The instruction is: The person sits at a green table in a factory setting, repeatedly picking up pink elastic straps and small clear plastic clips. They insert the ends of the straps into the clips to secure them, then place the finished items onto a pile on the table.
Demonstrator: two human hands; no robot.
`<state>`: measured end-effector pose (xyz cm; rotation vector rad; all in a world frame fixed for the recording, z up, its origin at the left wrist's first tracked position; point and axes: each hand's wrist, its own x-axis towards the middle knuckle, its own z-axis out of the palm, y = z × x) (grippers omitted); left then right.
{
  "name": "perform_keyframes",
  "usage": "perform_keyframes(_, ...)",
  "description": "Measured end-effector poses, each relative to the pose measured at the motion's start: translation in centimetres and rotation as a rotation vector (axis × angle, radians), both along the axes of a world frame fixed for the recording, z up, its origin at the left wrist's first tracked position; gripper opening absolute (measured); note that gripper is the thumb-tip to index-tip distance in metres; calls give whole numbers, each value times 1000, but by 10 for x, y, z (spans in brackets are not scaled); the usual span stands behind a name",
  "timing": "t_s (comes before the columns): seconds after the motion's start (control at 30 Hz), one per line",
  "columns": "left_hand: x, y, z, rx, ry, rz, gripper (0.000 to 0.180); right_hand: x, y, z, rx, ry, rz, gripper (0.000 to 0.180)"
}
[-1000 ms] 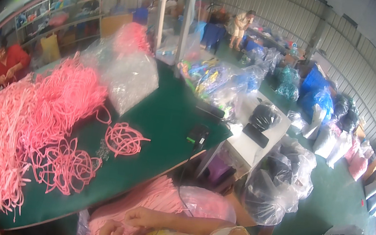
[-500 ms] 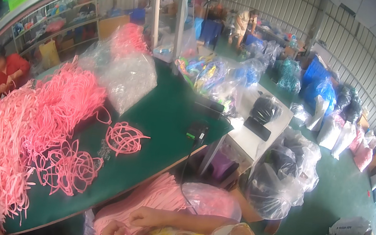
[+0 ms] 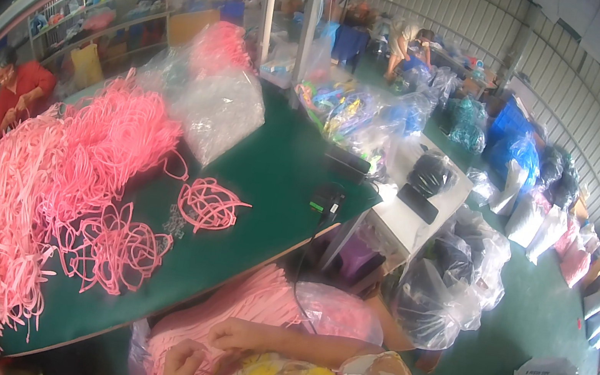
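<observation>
Pink straps (image 3: 241, 295) partly behind right forearm (image 3: 307, 345)

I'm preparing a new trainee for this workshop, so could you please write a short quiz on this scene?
1. Multiple choice: What colour is the top of the table under the large pink pile?
A) White
B) Green
C) Red

2. True or false: Both of the wearer's hands rest on the tabletop.

3. Count: How many other people are clearly visible?

Key:
1. B
2. False; the left hand and right hand are beyond its near edge, by pink strands.
3. Two: a person in red and a person at the back.
</observation>
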<state>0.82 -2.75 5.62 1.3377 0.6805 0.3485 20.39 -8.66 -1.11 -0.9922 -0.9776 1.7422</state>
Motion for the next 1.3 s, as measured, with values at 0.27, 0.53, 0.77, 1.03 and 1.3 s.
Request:
perform_keyframes(0.27, -4, 5, -11, -131, -4, -25, 10, -3, 3, -8, 45, -26, 55, 12)
perform_keyframes(0.53, -4, 5, -39, -185, -160, 44, 8, 2, 2, 4, 49, -91, 43, 15)
perform_keyframes(0.77, -5, 3, -20, -123, -73, -21, 11, 2, 0, 5, 31, -24, 40, 15)
perform_keyframes(1.03, -4, 7, -18, -52, 2, -124, 13, 0, 2, -8, 102, -37, 65, 14)
perform_keyframes(1.3, -3, 7, -31, 197, 83, -36, 16, -1, 13, -3, 363, -374, -7, 14)
